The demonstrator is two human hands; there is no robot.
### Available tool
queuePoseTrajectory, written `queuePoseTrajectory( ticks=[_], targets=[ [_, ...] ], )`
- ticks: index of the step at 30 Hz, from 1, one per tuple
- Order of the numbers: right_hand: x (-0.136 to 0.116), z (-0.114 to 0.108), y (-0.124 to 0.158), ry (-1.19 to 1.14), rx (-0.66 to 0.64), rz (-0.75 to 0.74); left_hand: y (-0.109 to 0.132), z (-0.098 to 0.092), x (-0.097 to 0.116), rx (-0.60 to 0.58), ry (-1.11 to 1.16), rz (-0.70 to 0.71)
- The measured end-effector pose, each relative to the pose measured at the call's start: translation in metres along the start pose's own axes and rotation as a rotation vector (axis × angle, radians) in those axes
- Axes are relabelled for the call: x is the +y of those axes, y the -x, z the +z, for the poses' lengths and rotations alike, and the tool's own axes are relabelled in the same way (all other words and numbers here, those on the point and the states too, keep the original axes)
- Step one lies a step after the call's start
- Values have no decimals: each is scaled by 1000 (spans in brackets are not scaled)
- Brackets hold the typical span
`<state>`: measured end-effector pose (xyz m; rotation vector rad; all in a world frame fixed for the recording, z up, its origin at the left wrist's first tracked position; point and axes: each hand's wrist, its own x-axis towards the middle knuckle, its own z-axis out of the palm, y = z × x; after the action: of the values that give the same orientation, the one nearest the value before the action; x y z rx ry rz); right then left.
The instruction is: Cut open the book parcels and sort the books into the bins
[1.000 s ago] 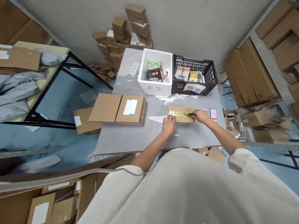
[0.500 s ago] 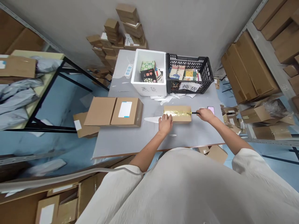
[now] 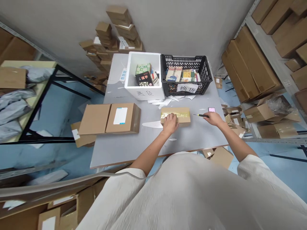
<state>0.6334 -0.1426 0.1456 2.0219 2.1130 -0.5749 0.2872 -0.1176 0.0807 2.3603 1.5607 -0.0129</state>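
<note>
A small cardboard box [image 3: 184,118] with shiny clear-yellow tape along its top lies on the grey table. My left hand [image 3: 170,124] rests on the left part of its top, fingers stretched over the tape and not wrapped around anything. To the right of the box, my right hand [image 3: 213,118] is closed around the dark handle of a slim utility knife [image 3: 202,115]. The knife's thin tip points left toward the box's right end, with a small gap between them. A phone [image 3: 211,110] with a lit pink screen lies just behind my right hand.
Two larger cartons [image 3: 122,116] sit side by side on the left of the table [image 3: 153,145]. A white foam bin [image 3: 145,92] and a black crate [image 3: 187,88], both with books inside, stand at the back. Shelving [image 3: 261,32] full of boxes rises on the right.
The knife has moved right, off the box's right end, with my right hand. My left hand has shifted from the box's front left edge further onto its top.
</note>
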Motion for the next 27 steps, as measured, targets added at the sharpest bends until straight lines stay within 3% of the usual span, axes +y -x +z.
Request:
queuePoseTrajectory(
  ticks=[8,19,27],
  targets=[
    [10,21,-3,-215,46,-47,-50,-9,13,-227,-66,74],
    [12,40,-29,-443,73,-66,-40,7,23,-227,-166,57],
    [16,29,-42,-375,-99,-224,-31,16,22,-172,-109,32]
  ],
)
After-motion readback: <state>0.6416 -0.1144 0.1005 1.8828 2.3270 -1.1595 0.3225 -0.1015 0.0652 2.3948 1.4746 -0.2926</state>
